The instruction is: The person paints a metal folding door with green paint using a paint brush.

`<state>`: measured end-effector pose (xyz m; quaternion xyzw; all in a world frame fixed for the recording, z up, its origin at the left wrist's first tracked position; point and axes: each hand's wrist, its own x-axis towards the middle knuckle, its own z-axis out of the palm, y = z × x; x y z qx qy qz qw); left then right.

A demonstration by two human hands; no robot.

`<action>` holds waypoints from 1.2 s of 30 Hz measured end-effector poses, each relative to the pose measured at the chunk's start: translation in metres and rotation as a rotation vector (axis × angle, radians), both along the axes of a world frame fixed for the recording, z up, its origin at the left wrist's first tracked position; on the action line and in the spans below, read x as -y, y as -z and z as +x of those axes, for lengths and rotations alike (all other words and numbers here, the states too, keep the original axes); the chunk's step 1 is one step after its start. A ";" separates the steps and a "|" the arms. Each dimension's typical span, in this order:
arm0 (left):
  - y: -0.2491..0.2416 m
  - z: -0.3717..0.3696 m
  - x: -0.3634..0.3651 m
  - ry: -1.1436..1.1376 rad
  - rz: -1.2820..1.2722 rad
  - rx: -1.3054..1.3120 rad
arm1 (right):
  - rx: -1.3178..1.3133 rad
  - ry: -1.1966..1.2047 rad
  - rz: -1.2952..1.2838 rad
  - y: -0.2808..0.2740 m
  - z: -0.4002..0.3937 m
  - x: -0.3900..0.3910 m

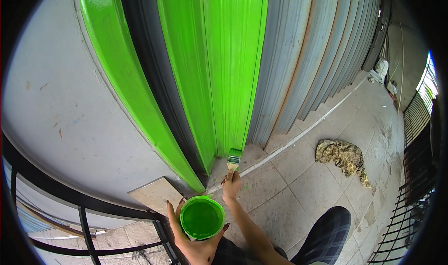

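Observation:
My left hand [186, 246] is wrapped around an open tub of green paint [203, 217], its rim smeared with paint. In my right hand [231, 187] I grip a paintbrush [234, 160] by its wooden handle. The brush's green-coated bristles are right at the bottom of a corrugated metal shutter [284, 69], close over the floor. Bright green paint [212, 59] covers the shutter's left panels and the frame post [135, 92], with a dark groove between them. Panels to the right are bare grey with rust streaks.
A crumpled patterned cloth [343, 157] lies on the tiled floor [270, 190] to the right. At lower left stand a black metal railing [84, 218] and a flat board [156, 195] against the white wall [51, 101]. My knee [326, 232] is at lower right, near a dark grille [396, 223].

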<state>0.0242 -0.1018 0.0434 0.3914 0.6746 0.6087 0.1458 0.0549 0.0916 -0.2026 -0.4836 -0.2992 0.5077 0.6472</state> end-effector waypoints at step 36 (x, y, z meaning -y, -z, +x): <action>-0.002 -0.001 -0.002 -0.032 -0.078 -0.069 | 0.430 0.082 -0.006 0.044 -0.016 -0.009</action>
